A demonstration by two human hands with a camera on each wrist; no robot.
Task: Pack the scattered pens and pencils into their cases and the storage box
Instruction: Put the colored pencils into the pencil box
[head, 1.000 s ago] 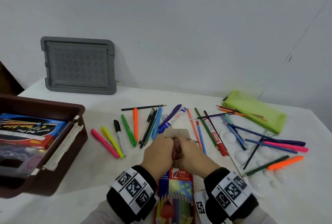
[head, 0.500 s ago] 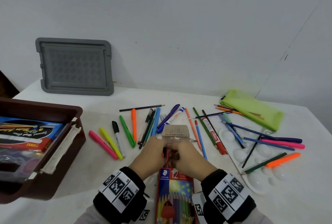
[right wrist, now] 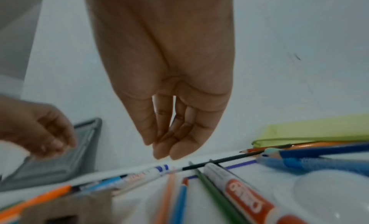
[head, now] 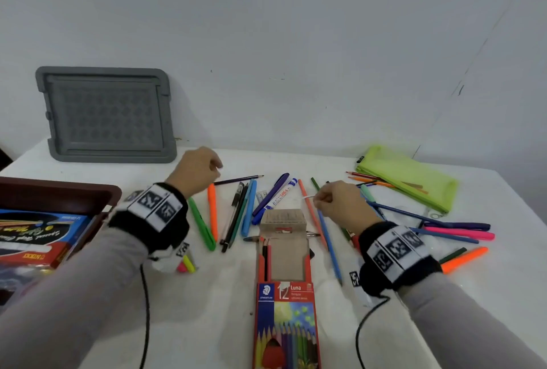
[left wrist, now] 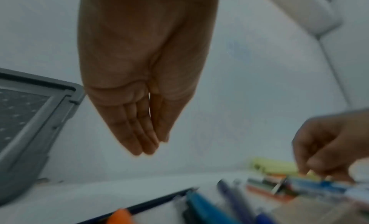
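Head view first: where are the two hands?

Both are up off the white worktop (head: 207, 324). The left hand (head: 195, 170) hangs near the far edge, over the left end of a thin dark purple pencil (head: 239, 180). The right hand (head: 337, 203) is right of centre, above the crossed pencils.

Are the fingers gripping anything?

On the left, no. The left wrist view shows straight fingers (left wrist: 139, 132) lying side by side, released. On the right, the fingers (right wrist: 171, 142) hang with their tips drawn together. A thin pale-tipped stick (head: 307, 197) pokes out beside them, and I cannot tell whether they pinch it.

Where is the red cardboard coloured-pencil case (head: 285, 324)?

It lies flat at the middle of the near edge, flap open towards the far edge, with a red and a black pencil showing inside.

And the rest?

The brown plastic storage box (head: 59, 194) sits at the left edge, with blue and red packs in it. A lime green fabric pouch (head: 408, 176) lies by the far right corner. Between them lie loose pens: an orange pen (head: 212, 209), a green pen (head: 201, 223), a blue-and-white marker (head: 278, 197), and a pink highlighter (head: 461, 233) towards the right edge. A grey plastic lid (head: 106, 114) leans on the wall at the far left corner.
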